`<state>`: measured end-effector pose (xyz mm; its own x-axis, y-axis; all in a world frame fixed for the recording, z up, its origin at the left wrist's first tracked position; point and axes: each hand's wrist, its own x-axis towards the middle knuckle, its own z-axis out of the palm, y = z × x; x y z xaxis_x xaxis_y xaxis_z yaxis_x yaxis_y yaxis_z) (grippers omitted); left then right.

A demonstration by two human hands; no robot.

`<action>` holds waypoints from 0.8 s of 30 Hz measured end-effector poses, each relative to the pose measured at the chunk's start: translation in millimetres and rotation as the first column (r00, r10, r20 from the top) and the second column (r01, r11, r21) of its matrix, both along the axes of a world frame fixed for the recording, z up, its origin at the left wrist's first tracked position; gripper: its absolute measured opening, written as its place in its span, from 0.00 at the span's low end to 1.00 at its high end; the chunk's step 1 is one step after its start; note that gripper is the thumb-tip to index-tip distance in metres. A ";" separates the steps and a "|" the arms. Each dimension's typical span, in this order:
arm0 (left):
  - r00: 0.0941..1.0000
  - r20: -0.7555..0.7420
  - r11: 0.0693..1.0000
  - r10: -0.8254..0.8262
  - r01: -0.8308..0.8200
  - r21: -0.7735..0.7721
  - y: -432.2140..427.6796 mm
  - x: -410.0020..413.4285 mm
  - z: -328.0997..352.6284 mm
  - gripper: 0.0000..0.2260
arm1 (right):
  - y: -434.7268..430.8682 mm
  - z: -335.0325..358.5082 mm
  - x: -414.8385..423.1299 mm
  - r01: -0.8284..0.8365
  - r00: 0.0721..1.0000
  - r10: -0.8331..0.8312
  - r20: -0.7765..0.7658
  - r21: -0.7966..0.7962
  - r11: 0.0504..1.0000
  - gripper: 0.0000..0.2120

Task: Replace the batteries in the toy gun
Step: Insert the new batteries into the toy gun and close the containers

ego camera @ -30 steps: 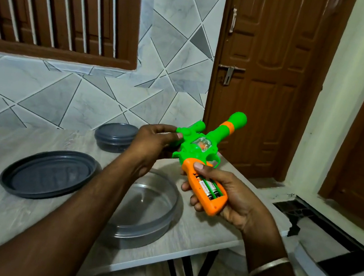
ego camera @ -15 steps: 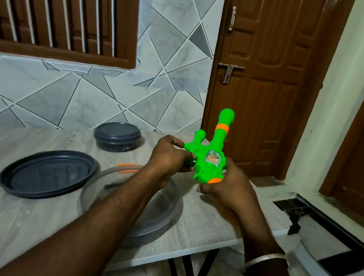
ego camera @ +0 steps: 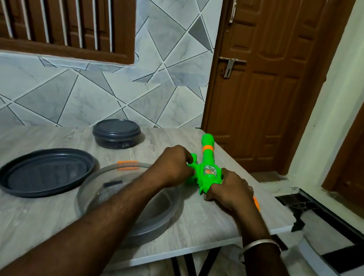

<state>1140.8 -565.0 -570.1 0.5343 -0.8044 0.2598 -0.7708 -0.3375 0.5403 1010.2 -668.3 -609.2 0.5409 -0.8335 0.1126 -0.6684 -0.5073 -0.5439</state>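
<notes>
We've got the toy gun (ego camera: pixel 206 165) pinned btwn both hands, low on the table (ego camera: pixel 205 225), barrel running away from our fingertips. Left hand (ego camera: pixel 171 166) fingers curl round the green lug on its side. Right hand (ego camera: pixel 231 191) fingers wrap over the grip, w/ only an orange sliver showing past the knuckles. The battery bay is hidden under the right palm, so we can't tell if cells are in or the cover's on. Orange strips (ego camera: pixel 127 162) lie left of the left fingers, by the clear tub (ego camera: pixel 158 223). Poss. the cover, so closing up prob. remains. No brand or text legible anywhere.
</notes>
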 end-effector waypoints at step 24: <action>0.846 0.080 0.845 0.527 -0.511 -0.158 137.6 110.5 8.6 0.09 | 36.6 28.1 35.2 -0.379 0.826 0.254 0.504 0.163 0.911 0.21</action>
<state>1251.3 -427.4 -561.5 0.8242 -0.3738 0.4254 -0.5610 -0.6417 0.5230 1045.3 -631.6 -581.1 0.7158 -0.6584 0.2326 -0.1322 -0.4550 -0.8806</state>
